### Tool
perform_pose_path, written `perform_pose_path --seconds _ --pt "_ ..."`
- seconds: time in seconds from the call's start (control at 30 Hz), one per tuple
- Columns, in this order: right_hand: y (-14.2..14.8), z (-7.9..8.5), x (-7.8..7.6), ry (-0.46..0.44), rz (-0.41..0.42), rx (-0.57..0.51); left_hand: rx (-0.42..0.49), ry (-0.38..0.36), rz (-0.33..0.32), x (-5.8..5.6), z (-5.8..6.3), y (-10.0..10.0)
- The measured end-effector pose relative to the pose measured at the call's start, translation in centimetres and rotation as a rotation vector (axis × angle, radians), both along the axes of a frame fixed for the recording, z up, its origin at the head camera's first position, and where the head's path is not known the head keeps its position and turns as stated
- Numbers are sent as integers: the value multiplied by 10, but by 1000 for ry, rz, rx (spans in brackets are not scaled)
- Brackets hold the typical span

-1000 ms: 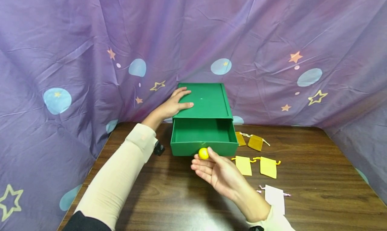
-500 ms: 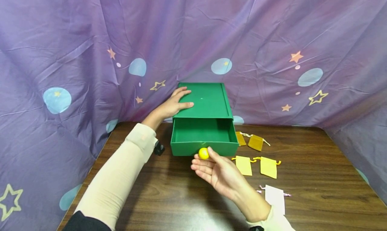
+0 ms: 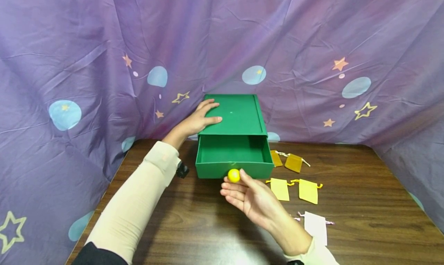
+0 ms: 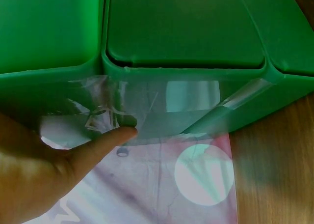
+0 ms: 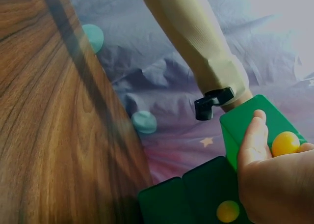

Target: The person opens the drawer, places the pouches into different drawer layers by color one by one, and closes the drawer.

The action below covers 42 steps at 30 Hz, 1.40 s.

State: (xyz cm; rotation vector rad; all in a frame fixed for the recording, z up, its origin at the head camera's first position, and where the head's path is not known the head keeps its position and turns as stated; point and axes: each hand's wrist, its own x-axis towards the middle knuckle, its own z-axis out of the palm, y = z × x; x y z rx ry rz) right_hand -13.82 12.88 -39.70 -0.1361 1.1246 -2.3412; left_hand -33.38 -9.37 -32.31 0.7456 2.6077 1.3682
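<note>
A green drawer cabinet (image 3: 232, 114) stands at the back of the table. Its top drawer (image 3: 234, 149) is pulled out toward me, and the green inside shows. My right hand (image 3: 258, 205) pinches the round yellow knob (image 3: 234, 175) on the drawer front between thumb and fingers, palm turned up. The right wrist view shows that knob (image 5: 285, 144) by the thumb, with another yellow knob (image 5: 227, 211) lower down. On the cabinet's upper left edge lies my left hand (image 3: 197, 122), fingers and thumb extended over the top. One digit (image 4: 105, 148) crosses clear tape on the cabinet's side in the left wrist view.
To the right of the cabinet lie small drawstring pouches: two brown ones (image 3: 293, 163), two yellow ones (image 3: 308, 191) and a white one (image 3: 315, 228) with pink cords. A purple curtain (image 3: 222, 41) hangs behind and beside the wooden table (image 3: 374, 203).
</note>
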Motion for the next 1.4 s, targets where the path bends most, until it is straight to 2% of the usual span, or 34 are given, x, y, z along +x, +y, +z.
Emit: perform_pose_path --seconds 0.5,0.83,1.03,1.4 --pt "26 -18 -1 4 -37 103 -3 4 2 -1 -1 0" --pt "60 -30 -3 33 -37 37 -2 0 3 0 0 0" --pt "77 -34 -8 41 -64 50 -4 3 2 -1 0 0" --pt "93 -41 -21 51 -148 185 -1 3 -1 0 0 0"
